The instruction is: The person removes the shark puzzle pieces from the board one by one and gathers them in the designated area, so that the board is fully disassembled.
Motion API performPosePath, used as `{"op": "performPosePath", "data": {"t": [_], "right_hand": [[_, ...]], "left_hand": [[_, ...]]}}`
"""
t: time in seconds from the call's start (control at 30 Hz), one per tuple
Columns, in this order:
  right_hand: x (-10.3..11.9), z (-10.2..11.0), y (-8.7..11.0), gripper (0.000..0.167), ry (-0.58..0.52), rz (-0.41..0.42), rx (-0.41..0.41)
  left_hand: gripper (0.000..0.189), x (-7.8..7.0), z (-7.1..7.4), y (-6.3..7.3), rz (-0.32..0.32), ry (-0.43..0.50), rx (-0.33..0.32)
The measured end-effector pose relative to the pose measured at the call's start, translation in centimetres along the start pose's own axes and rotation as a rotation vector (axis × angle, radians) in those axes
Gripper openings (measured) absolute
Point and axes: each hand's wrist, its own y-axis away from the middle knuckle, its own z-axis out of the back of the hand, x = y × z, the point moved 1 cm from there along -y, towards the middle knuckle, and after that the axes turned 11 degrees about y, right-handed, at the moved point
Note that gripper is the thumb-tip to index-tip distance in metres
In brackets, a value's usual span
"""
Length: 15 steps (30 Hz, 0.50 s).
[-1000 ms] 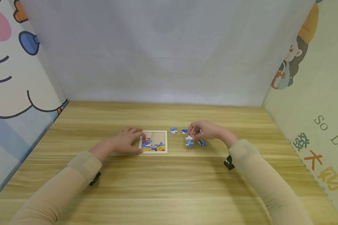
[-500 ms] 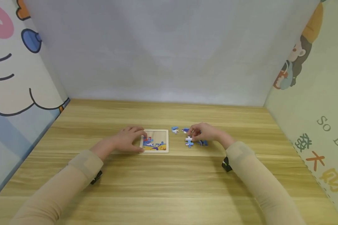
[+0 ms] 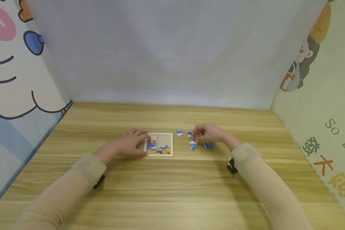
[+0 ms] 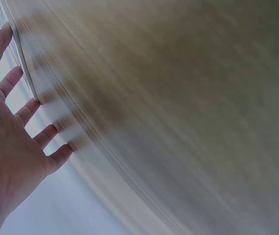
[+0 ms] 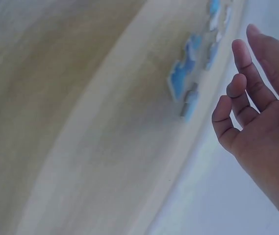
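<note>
Left hand (image 3: 130, 143) spread wide on the frame (image 3: 171, 144) mid-picture is solid, so I'd lower pieces (image 3: 193, 148) flat with the curled right hand (image 3: 209, 133) (can't tell if it's holding one).

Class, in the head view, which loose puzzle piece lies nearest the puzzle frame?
The leftmost loose piece, blue and white, just right of the puzzle frame near its far corner; the others visible all lie farther right.
</note>
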Motion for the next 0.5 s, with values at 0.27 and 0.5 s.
{"op": "performPosePath", "data": {"t": [0.27,0.5], "right_hand": [[2.3,1.7,-0.1,0.023,0.059,0.059,-0.023],[4.4,3.0,-1.0,0.023,0.125,0.072,-0.044]], "left_hand": [[0.056,0.4,-0.1,-0.1,0.002,-0.014,0.0],[0.057,0.6,-0.2,-0.3,-0.019,-0.015,-0.001]]}}
